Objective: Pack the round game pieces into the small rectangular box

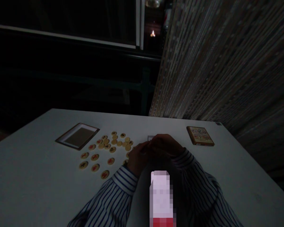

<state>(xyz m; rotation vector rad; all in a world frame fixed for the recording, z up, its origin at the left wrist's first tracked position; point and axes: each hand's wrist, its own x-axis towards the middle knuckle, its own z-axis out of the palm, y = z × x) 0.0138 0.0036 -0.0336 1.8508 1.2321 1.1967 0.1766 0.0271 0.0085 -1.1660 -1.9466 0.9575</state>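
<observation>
My left hand (pixel 138 158) and my right hand (pixel 167 144) meet over the middle of the white table, their fingers curled in toward each other. Dark shadow hides what lies between them. Just past the fingertips the edge of a small pale grey item (pixel 150 137) shows; its kind is unclear. Left of my left hand lie many round Chinese chess pieces (pixel 112 149), loosely scattered, some with red or black characters and some plain side up. A few pieces sit right beside the left hand, partly covered by it.
On the left of the table (pixel 49 176) is an open shallow tray (pixel 79 136). A flat printed box (pixel 200 136) rests at the right. String curtains (pixel 191 63) hang behind the far edge. A pixelated pale and red shape (pixel 161 195) blocks the lower middle.
</observation>
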